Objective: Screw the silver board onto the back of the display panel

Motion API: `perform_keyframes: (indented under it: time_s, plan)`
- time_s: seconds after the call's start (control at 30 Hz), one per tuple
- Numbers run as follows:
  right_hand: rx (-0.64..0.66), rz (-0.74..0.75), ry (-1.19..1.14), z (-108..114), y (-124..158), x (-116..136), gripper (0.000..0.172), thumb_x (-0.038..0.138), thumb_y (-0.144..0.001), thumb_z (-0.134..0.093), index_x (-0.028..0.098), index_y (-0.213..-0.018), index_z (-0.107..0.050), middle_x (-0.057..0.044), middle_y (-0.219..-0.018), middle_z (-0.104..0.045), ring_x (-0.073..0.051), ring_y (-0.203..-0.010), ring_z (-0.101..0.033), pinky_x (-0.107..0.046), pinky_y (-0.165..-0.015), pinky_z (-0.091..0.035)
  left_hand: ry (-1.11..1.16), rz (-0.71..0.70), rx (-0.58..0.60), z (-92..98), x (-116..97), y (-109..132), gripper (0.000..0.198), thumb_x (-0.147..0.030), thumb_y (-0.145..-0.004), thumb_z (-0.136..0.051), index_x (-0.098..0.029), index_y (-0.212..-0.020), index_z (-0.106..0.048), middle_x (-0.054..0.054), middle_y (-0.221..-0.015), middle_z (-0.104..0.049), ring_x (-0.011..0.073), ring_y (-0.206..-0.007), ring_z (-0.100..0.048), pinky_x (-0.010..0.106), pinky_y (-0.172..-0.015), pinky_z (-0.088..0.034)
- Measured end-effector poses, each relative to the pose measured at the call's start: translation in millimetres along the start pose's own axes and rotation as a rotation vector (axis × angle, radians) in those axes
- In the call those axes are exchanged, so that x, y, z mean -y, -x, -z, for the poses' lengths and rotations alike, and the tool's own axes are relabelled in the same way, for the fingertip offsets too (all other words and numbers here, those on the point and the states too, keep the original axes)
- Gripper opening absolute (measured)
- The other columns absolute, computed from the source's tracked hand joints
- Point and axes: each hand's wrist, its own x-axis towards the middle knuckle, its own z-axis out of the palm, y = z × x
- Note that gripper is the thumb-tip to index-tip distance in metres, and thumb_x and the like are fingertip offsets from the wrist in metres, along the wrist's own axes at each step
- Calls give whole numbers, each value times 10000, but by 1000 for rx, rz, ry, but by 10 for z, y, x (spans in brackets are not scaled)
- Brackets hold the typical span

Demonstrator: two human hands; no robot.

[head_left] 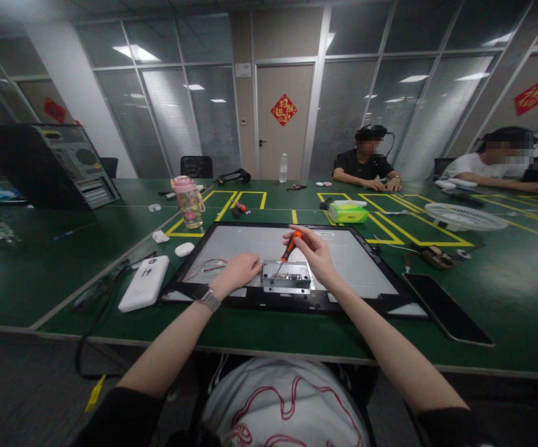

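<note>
A screwdriver (290, 247) with an orange and black handle is in my right hand (314, 251), its fingers closed round the top of the handle. The shaft slants down and left into a silver metal bracket (287, 287). Closed fingers of my left hand (240, 273) grip the bracket's left end; their tips are partly hidden. Beneath both hands lies a large flat display panel (366, 267), its pale back facing up inside a black frame. Thin wires (210, 266) rest on the panel just left of my left hand.
A white power bank (144, 284) lies left of the panel, a black phone-like slab (448, 307) right. Beyond stand a pink-lidded bottle (189, 202), a green tissue pack (347, 212) and a white basket (465, 216). A computer case (73, 164) is far left. Two people sit across the table.
</note>
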Motion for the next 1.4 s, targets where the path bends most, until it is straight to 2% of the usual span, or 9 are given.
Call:
perform_keyframes:
  time_s: [0.2,0.5,0.7,0.8,0.9,1.0,1.13,1.4]
  plan:
    - [55,-7,-77,4,-10,-26,349,453,-875,-570,233,-1145,-551,-111,-1132,-671,-204,-912,-676,-435,-878,-518,3,7,6,-5,1,-5,318,-341,-945,-370,-176,-800,-600,81,-846,-667,205,-763,-610,288,-646,-385]
    - [115,-71,-55,-1,1,-39,386,411,-864,-601,220,-1194,-548,-101,-1078,-688,-207,-898,-674,-416,-872,-518,11,18,19,4,0,-7,314,-340,-943,-382,-166,-805,-603,87,-857,-669,205,-779,-617,284,-652,-392]
    - [162,-63,-57,-15,17,10,422,431,-897,-543,251,-1275,-490,-113,-1175,-639,-216,-926,-669,-429,-867,-519,16,7,3,-10,6,-8,312,-339,-944,-376,-169,-818,-605,81,-848,-665,202,-781,-610,282,-660,-393]
    - [163,-51,-73,-20,26,15,406,422,-890,-558,268,-1260,-496,-92,-1125,-656,-211,-923,-669,-422,-865,-516,18,8,1,-10,3,-9,315,-335,-945,-372,-166,-819,-606,81,-846,-665,198,-778,-609,280,-663,-392]
    - [146,-47,-53,-16,21,6,369,410,-864,-598,262,-1199,-549,-66,-1046,-675,-201,-922,-657,-398,-865,-511,15,9,9,-9,-1,-12,317,-334,-945,-372,-163,-816,-607,84,-851,-665,197,-770,-607,280,-659,-390]
    - [76,-11,10,-4,9,-8,320,399,-838,-631,249,-1120,-618,-45,-979,-681,-188,-926,-635,-362,-875,-492,12,9,11,-6,-2,-13,321,-337,-947,-368,-166,-818,-606,83,-849,-665,201,-770,-607,283,-656,-388]
    - [-17,19,86,7,3,-10,279,383,-818,-650,245,-1061,-662,-15,-866,-667,-161,-811,-622,-320,-799,-494,6,11,10,0,1,-8,323,-340,-946,-372,-167,-807,-606,81,-843,-667,202,-761,-610,281,-644,-388]
    - [-44,31,114,1,10,0,281,383,-807,-659,233,-1044,-680,-9,-821,-663,-154,-757,-614,-304,-757,-491,-2,14,13,-13,9,-14,333,-351,-948,-364,-167,-820,-610,86,-858,-673,203,-778,-613,281,-658,-394]
